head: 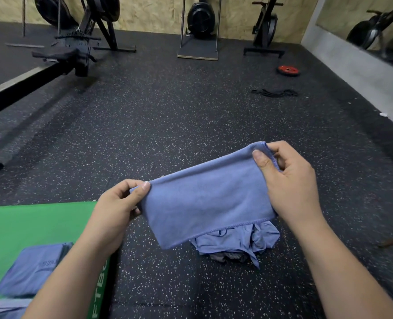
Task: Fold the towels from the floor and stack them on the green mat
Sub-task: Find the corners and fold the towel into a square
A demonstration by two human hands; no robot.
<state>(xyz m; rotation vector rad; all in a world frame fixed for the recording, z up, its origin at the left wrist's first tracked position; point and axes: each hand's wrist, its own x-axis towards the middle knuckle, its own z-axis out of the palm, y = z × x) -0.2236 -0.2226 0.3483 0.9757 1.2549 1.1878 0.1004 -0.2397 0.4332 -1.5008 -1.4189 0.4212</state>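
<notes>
A blue towel [204, 201] hangs folded over in the air between my hands. My left hand [119, 203] pinches its left top corner. My right hand [287, 178] pinches the right top corner, thumb on the near side. Below it, crumpled blue towels [244, 245] lie in a heap on the speckled black floor. The green mat [36, 224] is at the lower left, with a folded blue towel [34, 270] lying on it. Another blue cloth edge [2, 307] shows at the bottom left corner.
A rowing machine [59, 56] stretches across the upper left floor. More black exercise machines [200, 21] stand along the far wall. A red weight plate [288, 70] and a black band [275, 92] lie at the right. A grey ledge [363, 72] runs along the right wall.
</notes>
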